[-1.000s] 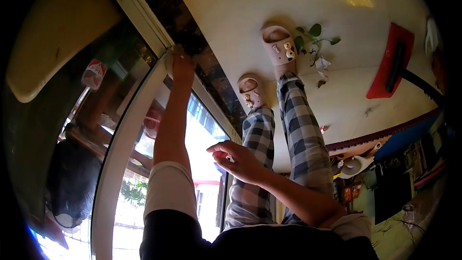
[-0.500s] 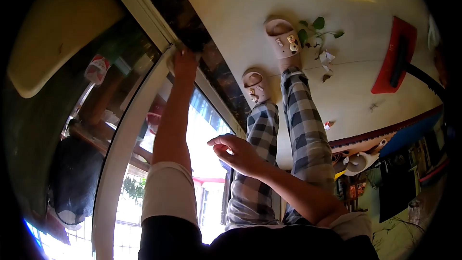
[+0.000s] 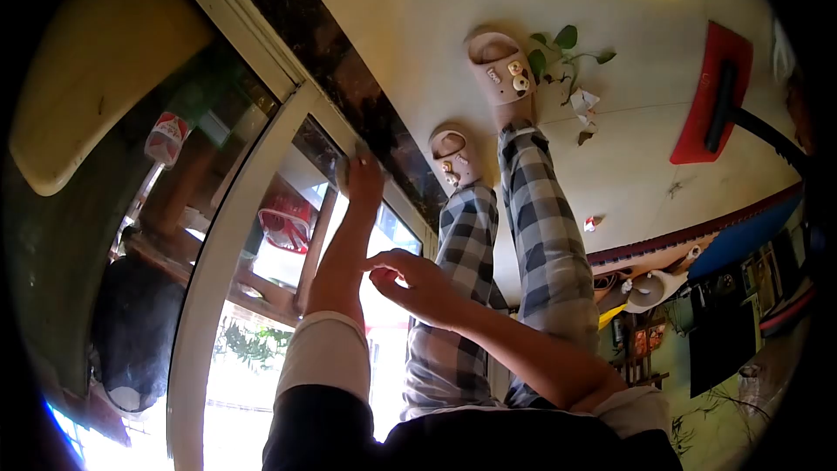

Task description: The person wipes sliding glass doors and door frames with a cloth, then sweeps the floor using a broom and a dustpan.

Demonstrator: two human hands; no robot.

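My left hand [image 3: 366, 180] is at the glass pane [image 3: 318, 144] of a light-framed door, close to its lower frame. The fingers are bent round a small greyish thing [image 3: 342, 174] pressed towards the glass; most of it is hidden, so its kind cannot be made out. My right hand [image 3: 414, 286] hangs in front of my checked trousers, near my left forearm. Its fingers curl loosely, with a gap between thumb and forefinger and nothing visible in it.
A dark stone sill [image 3: 336, 44] runs beside the door frame [image 3: 231, 235]. Pink clogs [image 3: 497, 65] are on my feet. Around them lie a leafy sprig [image 3: 567, 57], a paper scrap [image 3: 584, 106] and a red dustpan or squeegee head [image 3: 711, 92]. A blue panel [image 3: 741, 249] stands right.
My left hand has come down the pane towards my body, away from the frame corner, its elbow bending more. My right hand has shifted slightly left and stays loosely curled.
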